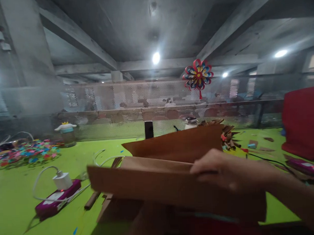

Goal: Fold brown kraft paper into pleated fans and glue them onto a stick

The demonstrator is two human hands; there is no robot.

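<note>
I'm seeing the right hand (219, 168) gripping the card (149, 185) by its upper edge, its forearm slanting in from the lower right. The card is tilting above the near tabletop (14, 196). The left arm (142, 229) is blurring below; I'm unable to tell its hand's state. Behind, brown paper (173, 144) is rising; leftward, a power strip (48, 207) is lying.

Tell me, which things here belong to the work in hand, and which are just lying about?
In hand:
- right hand
- brown paper it grips

Seemingly just lying about:
- purple power strip
- white charger plugged into it
- colourful stars
- jar
</note>
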